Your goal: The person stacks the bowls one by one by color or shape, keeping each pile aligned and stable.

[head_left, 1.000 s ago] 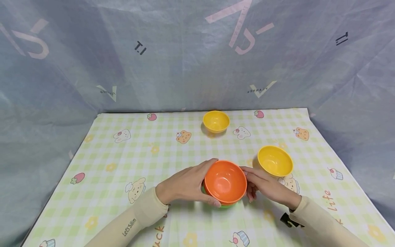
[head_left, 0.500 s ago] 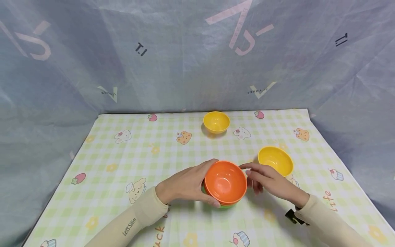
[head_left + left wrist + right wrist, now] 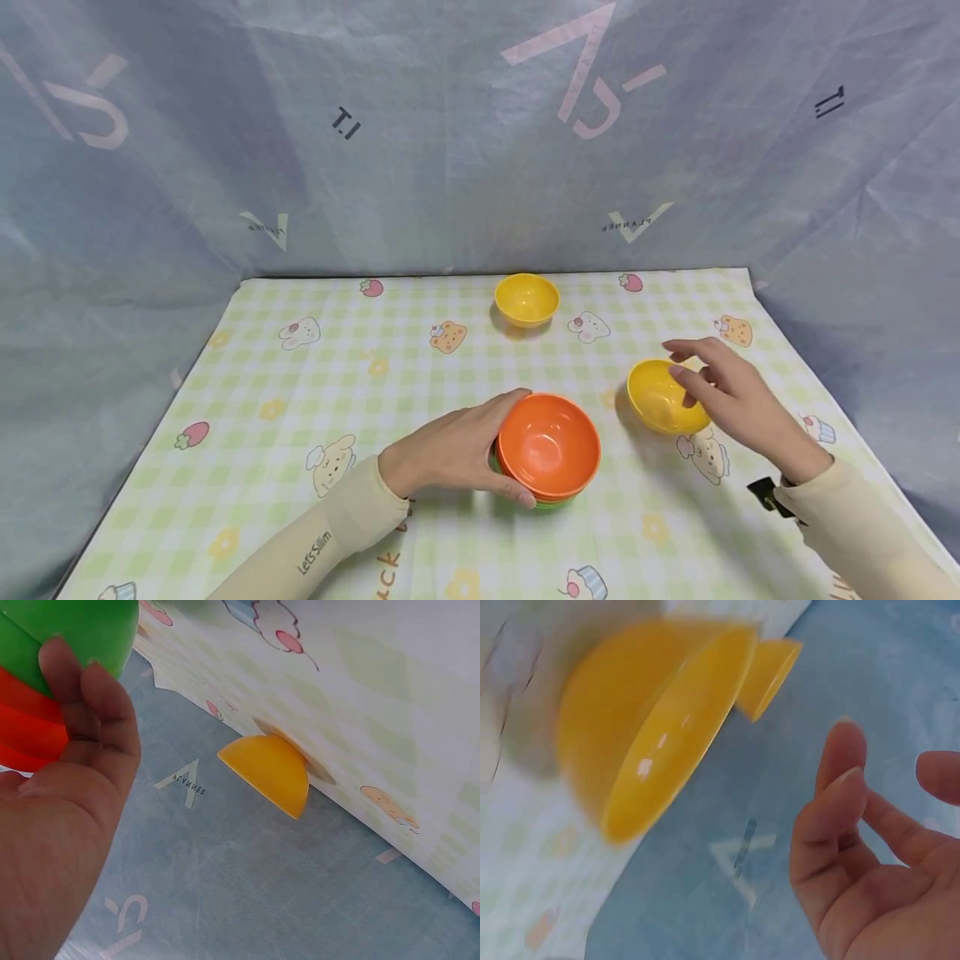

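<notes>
An orange bowl sits nested on top of a stack, with a green bowl showing beneath it in the left wrist view. My left hand grips the stack from its left side, thumb at the front and fingers round the back. Over the near yellow bowl hovers my right hand, its fingers loosely bent and holding nothing. In the right wrist view that yellow bowl stands beside the right hand, with a gap between them.
Another yellow bowl stands at the back of the table, near its far edge. A checked cloth with cartoon prints covers the table. Behind hangs a grey-blue curtain.
My right hand has left the side of the orange bowl and moved right and up, over the near yellow bowl. The left hand stays on the stack.
</notes>
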`<control>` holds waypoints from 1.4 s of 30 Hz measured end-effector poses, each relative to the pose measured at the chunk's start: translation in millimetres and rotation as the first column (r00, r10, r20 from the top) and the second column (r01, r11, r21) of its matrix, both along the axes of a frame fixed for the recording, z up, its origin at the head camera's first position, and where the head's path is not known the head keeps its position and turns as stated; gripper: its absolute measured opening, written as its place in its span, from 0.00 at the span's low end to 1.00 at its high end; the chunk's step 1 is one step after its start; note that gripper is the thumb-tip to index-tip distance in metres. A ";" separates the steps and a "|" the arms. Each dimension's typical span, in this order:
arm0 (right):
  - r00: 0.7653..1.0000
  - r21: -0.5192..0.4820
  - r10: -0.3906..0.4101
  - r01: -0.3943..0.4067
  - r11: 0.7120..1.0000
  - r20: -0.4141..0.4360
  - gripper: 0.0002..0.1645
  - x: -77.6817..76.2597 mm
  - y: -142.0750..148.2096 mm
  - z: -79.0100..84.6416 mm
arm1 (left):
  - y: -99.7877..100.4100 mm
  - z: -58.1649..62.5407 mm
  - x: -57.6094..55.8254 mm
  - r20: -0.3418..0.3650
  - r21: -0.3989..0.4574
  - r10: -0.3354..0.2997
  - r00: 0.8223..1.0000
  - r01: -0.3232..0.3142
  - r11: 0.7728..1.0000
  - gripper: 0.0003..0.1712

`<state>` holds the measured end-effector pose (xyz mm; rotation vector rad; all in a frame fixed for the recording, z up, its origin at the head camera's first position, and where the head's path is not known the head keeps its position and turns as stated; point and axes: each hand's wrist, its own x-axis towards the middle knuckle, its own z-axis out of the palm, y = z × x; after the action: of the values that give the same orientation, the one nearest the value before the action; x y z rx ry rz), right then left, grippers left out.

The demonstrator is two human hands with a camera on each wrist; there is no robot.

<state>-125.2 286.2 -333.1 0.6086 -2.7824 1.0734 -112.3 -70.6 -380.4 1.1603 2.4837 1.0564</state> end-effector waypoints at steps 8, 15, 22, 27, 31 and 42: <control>0.990 0.163 -0.140 0.143 0.976 -0.034 0.24 -4.0 24.0 -1.1 | -0.8 0.2 0.0 -0.004 -0.032 0.010 1.000 -0.010 0.999 0.65; 0.973 0.226 -0.190 0.157 0.961 0.133 0.34 -11.6 40.0 -7.5 | -0.8 0.9 0.7 0.005 0.008 -0.005 1.000 0.005 1.000 0.61; 0.912 0.193 -0.195 0.131 0.972 0.360 0.37 -17.2 46.9 -21.5 | -0.1 1.7 1.3 0.012 0.038 -0.024 1.000 0.023 0.999 0.58; 0.883 0.096 -0.155 0.125 0.987 0.442 0.37 -18.6 48.0 -30.0 | -0.2 1.4 1.5 0.010 0.027 -0.018 1.000 0.018 0.999 0.59; 0.868 0.018 -0.108 0.113 0.993 0.485 0.35 -19.3 48.3 -33.3 | -0.4 1.5 0.9 0.019 0.034 -0.025 1.000 0.025 0.999 0.59; 0.823 -0.099 -0.055 0.133 0.986 0.566 0.35 -19.3 49.0 -39.1 | -0.8 0.2 -0.3 0.024 0.020 -0.026 0.999 0.025 0.999 0.61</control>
<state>-144.5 335.1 -372.1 0.1383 -3.1248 1.6262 -112.6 -71.4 -380.1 1.1747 2.4392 1.0840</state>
